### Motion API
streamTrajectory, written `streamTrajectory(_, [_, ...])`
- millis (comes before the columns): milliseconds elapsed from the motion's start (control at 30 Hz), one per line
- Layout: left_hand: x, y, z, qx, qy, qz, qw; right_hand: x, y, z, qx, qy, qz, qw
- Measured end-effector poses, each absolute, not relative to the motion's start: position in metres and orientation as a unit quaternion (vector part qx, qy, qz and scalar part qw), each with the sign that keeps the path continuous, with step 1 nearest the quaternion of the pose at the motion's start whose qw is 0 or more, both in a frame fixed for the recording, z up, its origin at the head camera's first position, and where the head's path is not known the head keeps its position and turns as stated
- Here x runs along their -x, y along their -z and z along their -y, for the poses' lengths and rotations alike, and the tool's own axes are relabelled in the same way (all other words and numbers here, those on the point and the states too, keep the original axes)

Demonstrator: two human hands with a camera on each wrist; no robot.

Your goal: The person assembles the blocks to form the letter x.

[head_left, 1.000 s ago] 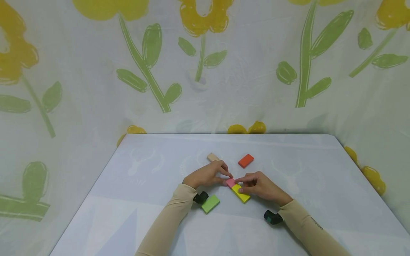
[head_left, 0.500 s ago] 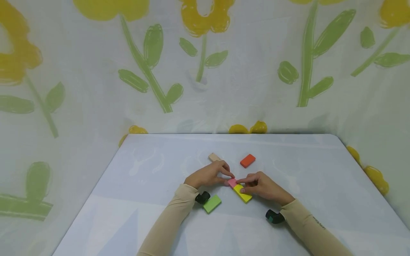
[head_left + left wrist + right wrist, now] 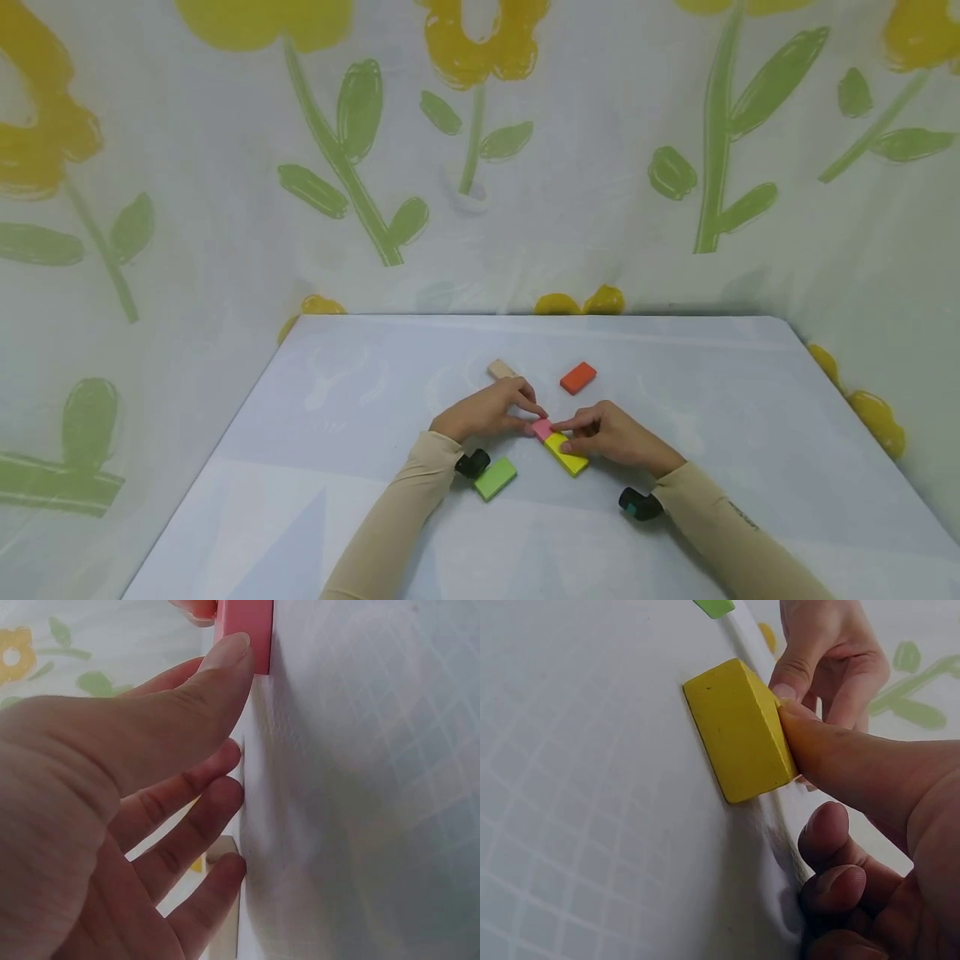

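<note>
Pink and yellow wooden blocks lie end to end on the table in the head view, in a slanting row. My left hand pinches the pink block's far end between thumb and index finger. Its other fingers rest near the tabletop in the left wrist view, below the pink block. From the right, my right hand holds the yellow block, its index fingertip reaching where the two blocks meet. The right wrist view shows the thumb pressed along the yellow block, with several other fingers curled beneath.
Near the left wrist camera lies a light green block. Farther back are an orange-red block and a plain wood block, partly hidden by the left hand. The white table ends at a flower-patterned cloth.
</note>
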State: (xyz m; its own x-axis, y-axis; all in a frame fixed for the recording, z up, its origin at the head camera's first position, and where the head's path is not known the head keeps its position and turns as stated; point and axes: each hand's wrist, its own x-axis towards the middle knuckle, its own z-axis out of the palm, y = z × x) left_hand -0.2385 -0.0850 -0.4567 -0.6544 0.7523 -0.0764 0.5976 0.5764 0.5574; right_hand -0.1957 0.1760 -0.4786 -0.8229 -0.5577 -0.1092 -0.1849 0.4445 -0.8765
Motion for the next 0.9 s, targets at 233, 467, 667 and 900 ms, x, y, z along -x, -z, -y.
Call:
streamTrajectory(233, [0.238,0.458,0.089,-0.381,-0.253,-0.875,0.161,0.197,0.480,-0.173,0.227,0.481,-0.824,0.195])
streamTrajectory(467, [0.239,0.448,0.096,-0.367,-0.294,-0.870,0.150,0.197,0.480,-0.173,0.218,0.478,-0.827,0.200])
streamTrajectory(667, [0.234,0.437,0.113,-0.345,-0.371,-0.857,0.096,0.197,0.481,-0.172,0.210,0.470,-0.832,0.206])
streamTrajectory(900, [0.220,0.433,0.132,-0.307,-0.388,-0.869,0.021,0.198,0.476,-0.173,0.202,0.460,-0.840,0.204])
